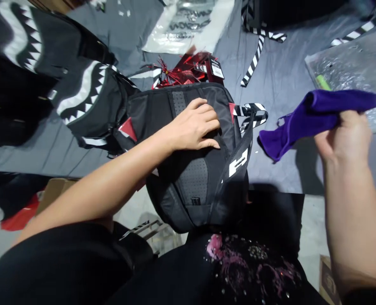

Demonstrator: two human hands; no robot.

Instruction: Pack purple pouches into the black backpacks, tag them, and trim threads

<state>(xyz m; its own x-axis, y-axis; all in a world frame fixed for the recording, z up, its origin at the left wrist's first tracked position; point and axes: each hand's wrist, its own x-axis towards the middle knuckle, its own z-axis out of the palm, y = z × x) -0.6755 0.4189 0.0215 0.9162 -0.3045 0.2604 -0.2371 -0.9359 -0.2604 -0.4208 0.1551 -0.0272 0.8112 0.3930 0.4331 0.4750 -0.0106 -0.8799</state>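
The left hand rests, loosely spread, on a dimple-panelled black backpack; at that hand's four o'clock, a white block logo; at three, the right hand clamps purple cloth.

The one camera sits on the person's head and looks forward and down. The person's black clothes with pink sparkles are very close, along the bottom. The black backpack is near too, in the middle, and we look down on it. The left hand shows near the middle and the right hand near the right edge. The grey tabletop goes away toward the top. Bits of floor show lower down, past its near edge.
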